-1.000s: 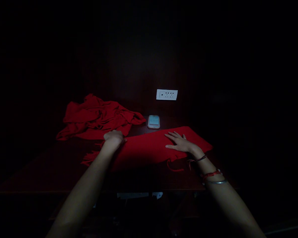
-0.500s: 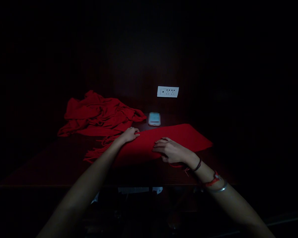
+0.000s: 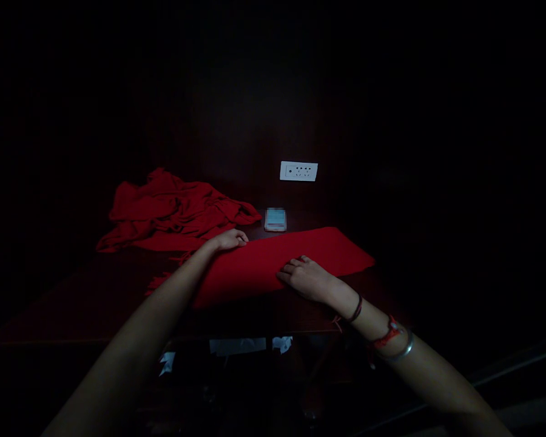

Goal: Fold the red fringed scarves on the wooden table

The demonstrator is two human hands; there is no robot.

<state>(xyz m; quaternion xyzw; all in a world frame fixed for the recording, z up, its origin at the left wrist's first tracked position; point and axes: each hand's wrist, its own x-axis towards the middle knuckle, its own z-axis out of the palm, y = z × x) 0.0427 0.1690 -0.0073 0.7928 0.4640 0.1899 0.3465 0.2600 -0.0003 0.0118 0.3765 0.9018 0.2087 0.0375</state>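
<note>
The red cloth lies flat and long on the dark surface, in front of a crumpled red heap and a small lit thing. From here, it looks light, soft and floppy, and I don't think it would break. Its long edges look like good places to take hold. The left hand is at the far edge, with its fingers bent. The right hand rests near the close edge, with its fingers a bit curled. I can't tell if either one pinches the cloth. The left arm hides some of the fringe, and the room's sides are too dark to see.
</note>
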